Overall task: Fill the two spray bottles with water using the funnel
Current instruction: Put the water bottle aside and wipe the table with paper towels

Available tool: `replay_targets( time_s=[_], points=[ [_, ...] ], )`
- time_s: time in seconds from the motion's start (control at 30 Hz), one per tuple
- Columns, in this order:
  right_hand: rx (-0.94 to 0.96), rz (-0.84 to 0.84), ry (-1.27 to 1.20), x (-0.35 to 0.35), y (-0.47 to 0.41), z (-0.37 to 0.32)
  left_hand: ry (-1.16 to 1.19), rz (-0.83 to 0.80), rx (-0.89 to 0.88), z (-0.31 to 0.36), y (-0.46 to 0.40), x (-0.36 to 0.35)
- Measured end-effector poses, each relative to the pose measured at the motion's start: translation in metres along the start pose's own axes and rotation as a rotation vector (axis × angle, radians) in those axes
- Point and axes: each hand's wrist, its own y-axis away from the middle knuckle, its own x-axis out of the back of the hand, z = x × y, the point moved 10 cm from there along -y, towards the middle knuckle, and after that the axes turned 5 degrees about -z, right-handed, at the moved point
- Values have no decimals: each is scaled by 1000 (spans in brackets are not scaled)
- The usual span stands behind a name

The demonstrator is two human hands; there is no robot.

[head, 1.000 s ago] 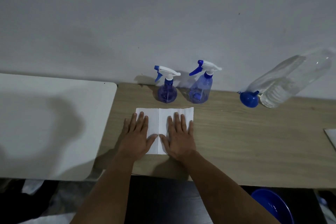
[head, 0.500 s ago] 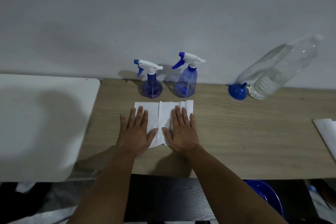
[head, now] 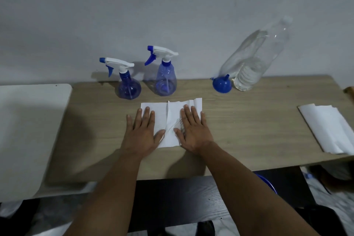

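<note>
**Spray bottles wait capped as hands rest on paper towel**

Spray bottles have yet to receive any water, judging by this view from the person's head camera. Nearest the camera, the left hand (head: 140, 132) and the right hand (head: 192, 130) lie flat with straight fingers, pressing on a creased white paper towel (head: 172, 119) spread on the wooden table (head: 249, 130); neither grips anything. Farther back, near the wall, the round spray bottle (head: 127, 84) and the taller spray bottle (head: 165, 74) stand upright side by side, trigger heads in place. To their right, the blue funnel (head: 222, 84) sits mouth-down, just beside a large clear water bottle (head: 254, 59), capped and holding water. More paper (head: 329, 128) lies at the table's right edge. Uncapping, funnel placement and both pours appear to remain.
</note>
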Motion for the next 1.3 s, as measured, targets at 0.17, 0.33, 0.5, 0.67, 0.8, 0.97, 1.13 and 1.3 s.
replay_targets(
  time_s=[0.17, 0.33, 0.5, 0.67, 0.8, 0.97, 1.13, 1.3],
  points=[
    [-13, -20, 2, 2, 14, 50, -20, -18, -38, 46, -15, -1],
    [-86, -12, -27, 3, 34, 101, -10, -20, -71, 97, -32, -2],
    [-101, -6, -45, 2, 48, 149, -7, -7, -97, 146, -46, -2],
    [-115, 0, -59, 4, 59, 196, 2, 9, -116, 200, -59, 0],
    [-170, 10, -97, 4, 69, 228, -5, 24, -137, 242, -65, -1],
    [-230, 12, -109, 1, 89, 266, 9, 16, -149, 276, -67, -5],
    [-244, 13, -126, -9, 119, 273, -2, -10, -168, 297, -47, -9],
    [-262, 17, -152, -23, 144, 253, -1, -38, -184, 295, -18, -12]
  ],
)
